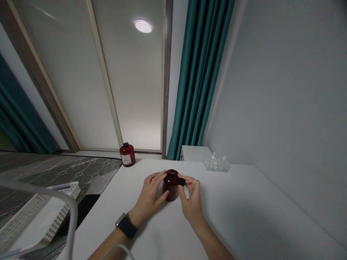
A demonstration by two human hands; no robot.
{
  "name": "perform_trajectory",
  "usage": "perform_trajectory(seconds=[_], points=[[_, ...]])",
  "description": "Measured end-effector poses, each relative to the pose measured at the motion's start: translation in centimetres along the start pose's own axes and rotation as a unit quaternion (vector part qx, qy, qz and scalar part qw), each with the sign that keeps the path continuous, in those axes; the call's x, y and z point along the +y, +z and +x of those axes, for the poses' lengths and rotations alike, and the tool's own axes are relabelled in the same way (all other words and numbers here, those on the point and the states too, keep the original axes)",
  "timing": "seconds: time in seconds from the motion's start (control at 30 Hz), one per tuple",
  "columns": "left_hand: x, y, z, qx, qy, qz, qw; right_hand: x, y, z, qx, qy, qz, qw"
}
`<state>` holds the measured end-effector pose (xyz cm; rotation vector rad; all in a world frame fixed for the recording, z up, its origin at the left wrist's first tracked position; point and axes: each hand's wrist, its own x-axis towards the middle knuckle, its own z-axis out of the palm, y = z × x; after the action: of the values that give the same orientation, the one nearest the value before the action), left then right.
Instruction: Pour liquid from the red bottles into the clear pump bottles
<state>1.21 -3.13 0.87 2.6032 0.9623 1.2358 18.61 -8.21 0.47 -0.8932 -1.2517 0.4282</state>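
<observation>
A dark red bottle [170, 187] stands upright on the white table [233, 209], its mouth uncovered at the top. My left hand [151, 193], with a watch [126, 224] on the wrist, is closed around the bottle's left side. Between the thumb and fingers of my right hand [192, 198] is a black cap [181, 182], held just right of the bottle's shoulder. A second red bottle [127, 156], with a white label and a black cap on, stands at the table's far left corner.
A clear tissue box [217, 164] sits at the back right, near a white cabinet [195, 153]. Left of the table are a white perforated basket [35, 220] and a curved grey tube [72, 213]. The wall [284, 108] borders the right side.
</observation>
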Motion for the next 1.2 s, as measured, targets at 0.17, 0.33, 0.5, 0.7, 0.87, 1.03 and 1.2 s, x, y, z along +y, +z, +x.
perform_trajectory(seconds=[0.17, 0.33, 0.5, 0.7, 0.87, 1.03, 1.2], points=[[-0.9, -0.1, 1.6, -0.038, -0.007, -0.008, 0.999, 0.4, -0.3, 0.2, 0.01, 0.009, -0.03, 0.999], [-0.6, -0.7, 2.3, -0.041, 0.019, 0.016, 0.999, 0.1, -0.7, 0.3, 0.053, 0.022, -0.097, 0.994], [0.8, -0.7, 0.5, 0.064, 0.091, 0.015, 0.994, -0.8, -0.1, -0.4, 0.033, 0.079, -0.051, 0.995], [1.5, -0.3, -0.5, 0.101, 0.142, -0.014, 0.985, -2.1, 1.7, -1.9, -0.021, 0.166, 0.041, 0.985], [1.5, -0.7, -0.7, 0.103, 0.129, -0.029, 0.986, -2.3, 2.1, -2.6, -0.035, 0.192, 0.036, 0.98], [2.1, -1.6, -0.5, 0.085, 0.119, -0.052, 0.988, -1.9, 2.1, -2.6, -0.063, 0.201, 0.046, 0.977], [0.5, -2.7, 0.0, 0.096, 0.073, -0.022, 0.992, -1.8, 2.0, -2.3, -0.052, 0.176, 0.011, 0.983]])
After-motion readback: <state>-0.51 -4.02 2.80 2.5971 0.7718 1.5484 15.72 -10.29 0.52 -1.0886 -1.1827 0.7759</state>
